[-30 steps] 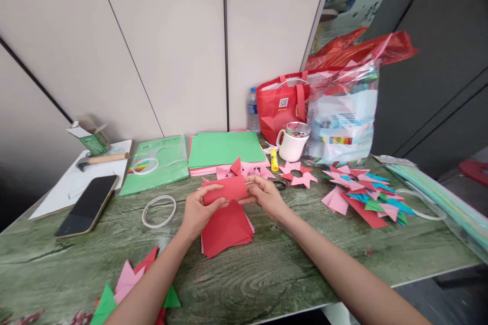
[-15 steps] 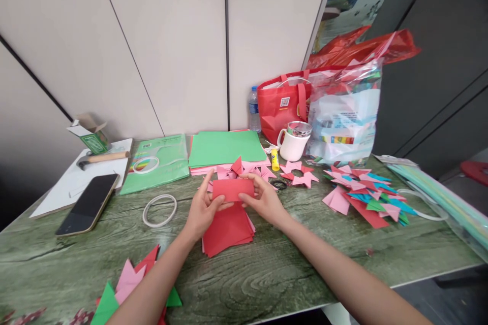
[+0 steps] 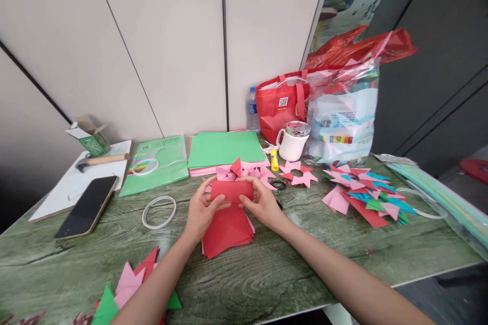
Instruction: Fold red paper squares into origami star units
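Observation:
Both my hands hold one folded red paper sheet (image 3: 232, 190) just above the table. My left hand (image 3: 200, 210) pinches its left end, thumb on the front face. My right hand (image 3: 262, 204) grips its right end with fingers curled over the top edge. Directly below lies a stack of red paper squares (image 3: 226, 228) on the green wood-grain table (image 3: 267, 274). Behind the held sheet sits a cluster of pink and red folded pieces (image 3: 244, 168).
A phone (image 3: 88, 205), tape rings (image 3: 159, 210), a hammer (image 3: 101, 160) and a small box (image 3: 88, 138) lie left. Green paper sheets (image 3: 224, 148), a white mug (image 3: 293, 142), a glue stick (image 3: 274, 160) and red bag (image 3: 282, 104) stand behind. Folded coloured pieces (image 3: 362, 193) pile at right, more at the near left (image 3: 129, 284).
The folded red sheet has been straightened and shifted slightly right; my left index finger, raised half a second ago, has come down onto the paper.

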`<state>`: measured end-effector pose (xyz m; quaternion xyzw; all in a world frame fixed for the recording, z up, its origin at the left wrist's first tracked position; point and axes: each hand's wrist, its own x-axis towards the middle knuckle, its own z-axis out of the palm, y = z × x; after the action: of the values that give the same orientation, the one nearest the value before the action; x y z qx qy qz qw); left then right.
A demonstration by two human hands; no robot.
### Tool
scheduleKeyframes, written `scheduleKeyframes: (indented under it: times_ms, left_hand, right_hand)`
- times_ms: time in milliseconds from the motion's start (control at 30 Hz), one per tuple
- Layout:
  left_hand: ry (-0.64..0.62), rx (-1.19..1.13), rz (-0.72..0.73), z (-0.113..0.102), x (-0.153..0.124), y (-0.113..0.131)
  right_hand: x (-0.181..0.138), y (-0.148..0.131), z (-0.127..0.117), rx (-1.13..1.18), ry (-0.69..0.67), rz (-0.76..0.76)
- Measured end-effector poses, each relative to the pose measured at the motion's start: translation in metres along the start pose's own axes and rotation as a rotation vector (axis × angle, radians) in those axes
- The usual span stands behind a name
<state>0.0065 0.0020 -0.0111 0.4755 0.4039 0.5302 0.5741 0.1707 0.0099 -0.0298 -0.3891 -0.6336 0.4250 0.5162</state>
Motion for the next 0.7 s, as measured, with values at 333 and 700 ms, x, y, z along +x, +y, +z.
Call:
scheduleKeyframes:
  times_ms: [333, 700]
  left_hand:
    - [0.051, -0.108, -0.002, 0.001, 0.0, 0.0]
    - [0.007, 0.036, 0.09, -0.002, -0.002, 0.001]
  right_hand:
    - [-0.002, -0.007, -0.002, -0.281, 0.053, -0.389]
    - [-0.007, -0.013, 0.005, -0.102, -0.064, -0.148]
